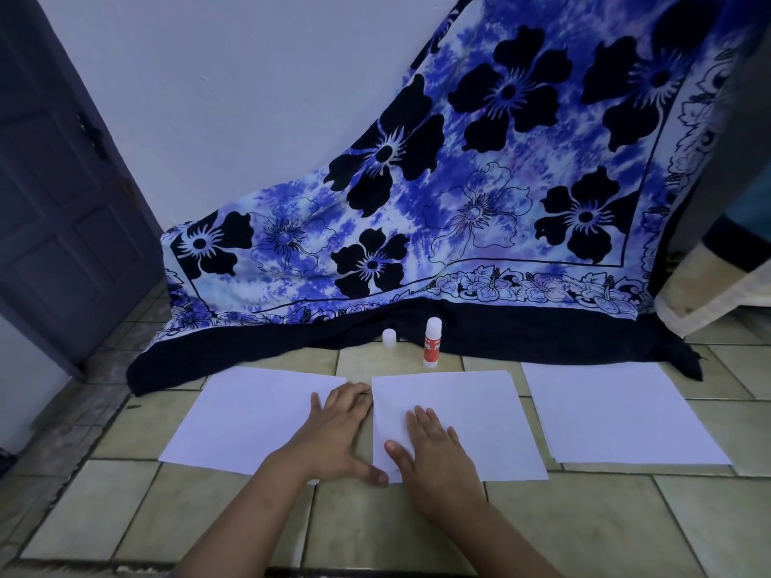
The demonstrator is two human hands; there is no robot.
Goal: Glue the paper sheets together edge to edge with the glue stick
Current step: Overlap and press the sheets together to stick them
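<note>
Beige floor tiles (375,531) lay below a draped blue flowered cloth (459,181). The left hand (338,435) rested flat, fingers straight and spread, on the left white paper sheet (242,419) where it met the middle white paper sheet (471,410). The right hand (429,452) pressed flat on that middle sheet, fingers straight. A red-and-white glue stick (432,344) stood upright behind them, a small white cap (389,338) near it, and a white paper pile (617,415) lay apart at right

A blue and white tie-dyed cloth (479,202) printed with black flowers hangs against the pale wall (229,98). It spills onto the beige tiled floor (104,515), where its dark hem lies on the tiles. A dark panelled door (62,202) stands at the left. Cream, lace-edged fabric (717,281) shows at the right edge.
</note>
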